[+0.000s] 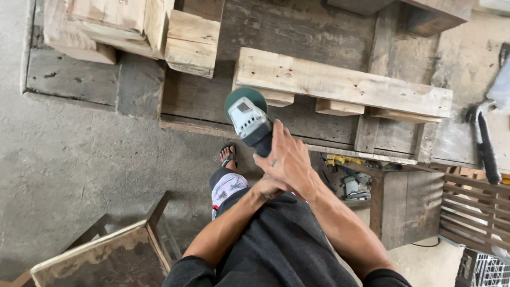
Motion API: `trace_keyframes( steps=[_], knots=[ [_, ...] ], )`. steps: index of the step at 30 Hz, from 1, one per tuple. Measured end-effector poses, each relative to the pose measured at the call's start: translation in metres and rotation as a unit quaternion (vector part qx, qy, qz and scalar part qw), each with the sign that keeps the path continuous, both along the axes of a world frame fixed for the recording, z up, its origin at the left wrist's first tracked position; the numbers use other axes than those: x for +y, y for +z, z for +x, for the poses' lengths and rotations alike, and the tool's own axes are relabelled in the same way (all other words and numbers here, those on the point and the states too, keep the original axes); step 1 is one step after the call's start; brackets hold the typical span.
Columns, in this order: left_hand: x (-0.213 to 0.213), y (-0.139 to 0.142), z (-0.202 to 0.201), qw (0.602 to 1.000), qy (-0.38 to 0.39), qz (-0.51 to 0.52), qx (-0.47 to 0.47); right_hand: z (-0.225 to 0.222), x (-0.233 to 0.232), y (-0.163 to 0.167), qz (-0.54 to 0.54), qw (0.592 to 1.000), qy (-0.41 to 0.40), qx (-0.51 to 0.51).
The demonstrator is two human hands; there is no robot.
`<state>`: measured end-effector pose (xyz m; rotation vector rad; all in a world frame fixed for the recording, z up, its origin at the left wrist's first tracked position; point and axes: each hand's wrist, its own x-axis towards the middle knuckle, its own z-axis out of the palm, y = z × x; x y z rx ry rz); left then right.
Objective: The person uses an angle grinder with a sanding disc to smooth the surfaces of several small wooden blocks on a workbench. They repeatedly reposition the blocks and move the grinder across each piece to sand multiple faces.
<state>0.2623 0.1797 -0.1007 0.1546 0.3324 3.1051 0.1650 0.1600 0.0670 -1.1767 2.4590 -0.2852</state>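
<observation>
Your right hand (287,159) reaches fwd, arm nearly straight, fingers wrapped tight round the angle grinder (249,119) body; its green disc guard sits just at the edge of the pale wood plank (340,82) on the tabletop (319,32). Your left hand (268,187) tucks under the right wrist, fingers curled, can't tell whether it grips anything. White rectangular label w/ dark panel on the grinder's top.

Soft, even daylight, faint shadows, sharp focus, slight edge distortion.
</observation>
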Motion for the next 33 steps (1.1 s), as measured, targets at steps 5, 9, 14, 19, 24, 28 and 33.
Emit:
trace_keyframes(
  steps=[5,9,14,19,24,28,33],
  knots=[
    [0.045,-0.019,-0.022,0.992,-0.090,-0.088,0.019,-0.017,0.046,0.004,0.063,0.990,-0.106,-0.062],
    [0.073,-0.022,-0.033,0.963,-0.184,-0.189,-0.050,-0.025,0.073,0.009,0.048,0.989,-0.140,-0.023],
    [0.090,-0.001,-0.046,0.977,-0.191,-0.062,-0.076,-0.029,0.102,0.008,0.087,0.966,-0.243,0.003],
    [0.093,0.019,-0.045,0.959,-0.158,-0.228,-0.049,-0.021,0.150,0.003,-0.085,0.952,-0.293,-0.016],
    [0.105,0.040,-0.051,0.924,-0.115,-0.364,-0.021,-0.026,0.208,-0.005,-0.299,0.850,-0.399,-0.169],
    [0.129,0.060,-0.069,0.887,-0.145,-0.439,-0.004,-0.035,0.262,-0.018,-0.379,0.773,-0.473,-0.190],
    [0.155,0.063,-0.114,0.811,-0.283,-0.508,0.072,-0.045,0.343,-0.033,-0.562,0.660,-0.435,-0.245]
  ],
)
